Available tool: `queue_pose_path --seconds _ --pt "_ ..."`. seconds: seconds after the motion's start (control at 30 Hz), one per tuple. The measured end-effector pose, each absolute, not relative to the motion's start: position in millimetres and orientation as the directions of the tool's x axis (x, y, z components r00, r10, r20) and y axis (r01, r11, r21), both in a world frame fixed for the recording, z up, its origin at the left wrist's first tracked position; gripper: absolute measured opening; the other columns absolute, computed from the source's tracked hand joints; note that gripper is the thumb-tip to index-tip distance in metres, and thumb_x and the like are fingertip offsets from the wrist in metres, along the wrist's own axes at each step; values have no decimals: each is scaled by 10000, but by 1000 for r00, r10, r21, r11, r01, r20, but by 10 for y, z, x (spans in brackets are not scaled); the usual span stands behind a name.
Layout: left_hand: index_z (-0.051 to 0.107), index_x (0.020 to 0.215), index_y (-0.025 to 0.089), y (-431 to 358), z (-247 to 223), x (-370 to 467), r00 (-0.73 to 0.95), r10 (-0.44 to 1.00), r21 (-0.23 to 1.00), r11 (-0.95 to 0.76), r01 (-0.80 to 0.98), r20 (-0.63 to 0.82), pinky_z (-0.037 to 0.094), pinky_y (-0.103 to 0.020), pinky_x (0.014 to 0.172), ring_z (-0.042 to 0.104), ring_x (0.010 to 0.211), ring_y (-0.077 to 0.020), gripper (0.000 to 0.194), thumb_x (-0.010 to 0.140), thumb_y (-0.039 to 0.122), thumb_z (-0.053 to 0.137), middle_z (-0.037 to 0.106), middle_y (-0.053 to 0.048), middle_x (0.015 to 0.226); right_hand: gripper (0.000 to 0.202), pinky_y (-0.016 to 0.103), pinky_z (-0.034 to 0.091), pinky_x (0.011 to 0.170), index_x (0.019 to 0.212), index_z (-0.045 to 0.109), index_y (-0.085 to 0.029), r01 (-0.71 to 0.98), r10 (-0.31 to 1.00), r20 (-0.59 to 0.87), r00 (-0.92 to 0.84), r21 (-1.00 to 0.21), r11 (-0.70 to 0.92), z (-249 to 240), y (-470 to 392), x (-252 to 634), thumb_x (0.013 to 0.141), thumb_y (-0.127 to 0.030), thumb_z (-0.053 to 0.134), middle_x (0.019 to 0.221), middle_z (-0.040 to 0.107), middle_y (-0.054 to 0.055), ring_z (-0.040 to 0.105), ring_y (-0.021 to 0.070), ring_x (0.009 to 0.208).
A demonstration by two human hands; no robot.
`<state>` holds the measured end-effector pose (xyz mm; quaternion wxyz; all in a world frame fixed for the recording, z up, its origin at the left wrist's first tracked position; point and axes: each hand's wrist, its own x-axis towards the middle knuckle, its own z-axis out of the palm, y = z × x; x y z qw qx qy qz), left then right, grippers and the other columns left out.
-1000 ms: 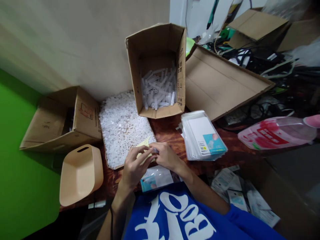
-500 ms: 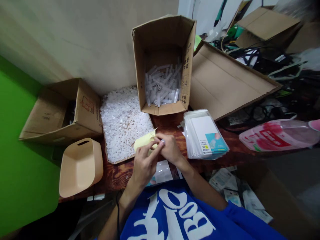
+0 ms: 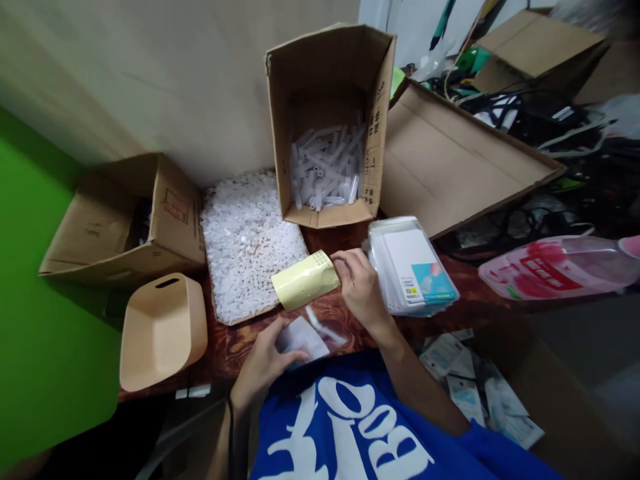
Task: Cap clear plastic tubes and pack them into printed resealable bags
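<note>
My left hand (image 3: 267,360) is closed on a clear plastic packet with a white card (image 3: 304,339) in it, low against the front edge of the table. A pale slim piece (image 3: 323,327) shows at the packet's right side, too blurred to name. Up and to the right, my right hand (image 3: 361,285) has its fingers curled and the thumb pressed in; whatever it pinches is hidden. Just left of those fingertips lies a yellow sticker sheet (image 3: 305,280) with rows of small dark marks, slightly curved, its left end beside the tray of white pieces.
A shallow tray of small white plastic pieces (image 3: 250,247) stands left, beside a beige basket (image 3: 137,340) and a cardboard box (image 3: 175,207). Behind is a box of clear tubes (image 3: 325,217). Stacked packets (image 3: 413,267) and a pink bottle (image 3: 545,267) lie right.
My hands have parted. The left has dropped to the packet at the table edge and taken hold of it. The yellow sheet, held up before, now lies on the table; my right hand has moved right.
</note>
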<state>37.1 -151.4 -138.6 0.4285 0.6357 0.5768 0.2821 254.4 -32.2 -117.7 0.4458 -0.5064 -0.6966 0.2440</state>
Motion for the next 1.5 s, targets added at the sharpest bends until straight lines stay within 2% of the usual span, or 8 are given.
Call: queue_pose_path --seconds 0.13,0.3,0.57,0.83,1.0,1.2,1.33,1.5 --pt "620 959 188 -1522 -1206 382 94 984 956 119 269 -149 537 -311 792 684 881 -224 407 694 364 875 719 -22 923 207 399 502 896 921 722 -230 239 924 380 -49 -893 380 -1042 -421 2585 982 -374 585 944 688 77 625 249 951" --pt "639 916 178 -1476 -1148 515 -1 988 971 153 182 -155 534 -286 716 674 826 -219 480 604 421 912 719 -30 886 357 332 579 727 950 634 -234 -352 991 131 13 -927 127 -1036 -619 2431 831 -551 747 869 724 50 687 200 769" --pt "686 893 156 -1424 -1055 569 -34 954 953 300 33 -299 496 -249 705 639 816 -205 492 504 322 937 707 -20 857 341 253 608 708 860 539 -214 -614 974 -24 224 -780 122 -1077 -613 2293 794 -372 834 928 757 17 712 116 690" --pt "717 918 145 -1316 -1101 614 -65 938 931 328 -159 -341 493 -252 709 650 801 -207 511 483 281 950 744 -50 884 270 345 601 765 775 630 -205 -413 992 118 -39 -906 92 -1239 -674 2286 807 -403 810 931 746 52 722 213 846" --pt "734 1038 123 -1277 -1159 593 -16 927 898 357 -256 -374 489 -245 667 650 754 -193 547 632 455 890 752 -88 896 490 474 457 1057 871 754 -212 -98 884 257 -391 -966 238 -1240 -677 2438 999 -574 451 1182 706 116 605 307 1206" --pt "773 933 130 -1257 -1167 575 -152 941 953 294 -75 -302 452 -216 603 607 701 -160 438 848 551 687 732 -62 810 782 497 352 1156 1121 756 -241 -103 781 180 -598 -984 148 -1196 -622 2574 987 -705 141 1338 640 109 517 309 1332" --pt "775 951 141 -1232 -1128 543 -168 957 970 243 24 -236 487 -236 626 651 739 -187 392 867 510 671 749 -64 838 752 503 273 1199 1139 761 -245 -42 666 169 -726 -978 203 -1155 -535 2554 957 -752 238 1498 508 94 430 321 1406" --pt "763 980 157 -1238 -1098 530 -395 919 947 139 290 -14 544 -267 678 711 801 -210 298 948 403 598 769 -73 904 445 446 459 1074 1212 660 -248 -163 904 138 -405 -984 77 -1223 -522 2423 1003 -580 450 1291 635 105 607 258 1197"
